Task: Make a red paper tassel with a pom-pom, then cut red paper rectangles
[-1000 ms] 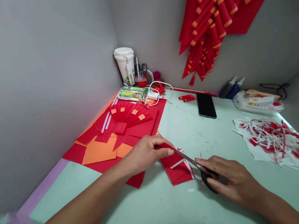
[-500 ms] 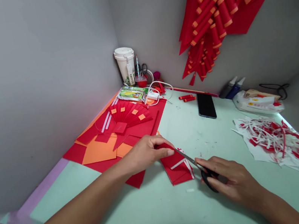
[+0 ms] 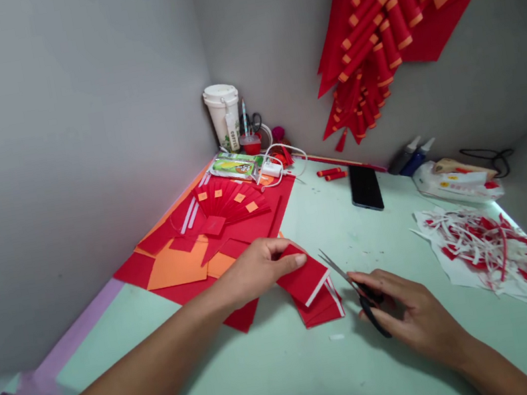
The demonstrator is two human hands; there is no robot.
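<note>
My left hand [image 3: 255, 267] pinches a folded red paper piece [image 3: 304, 279] with a white edge, holding it just above a small stack of similar red pieces [image 3: 323, 309] on the pale green table [image 3: 273, 378]. My right hand [image 3: 409, 314] grips black-handled scissors [image 3: 354, 287]; their blades are slightly apart and point toward the red piece, a little to its right and clear of it.
Red and orange paper sheets and a red paper fan [image 3: 225, 207] lie at the left. A black phone [image 3: 365, 186], glue bottles [image 3: 411, 154], a tissue pack [image 3: 457, 180] and a pile of paper scraps [image 3: 489, 247] sit to the right. A white cup [image 3: 224, 115] stands in the corner. Red paper decorations [image 3: 385, 15] hang on the wall.
The scissors have come out of the red paper and drawn back to the right. My left hand has lifted and turned the cut piece free of the stack.
</note>
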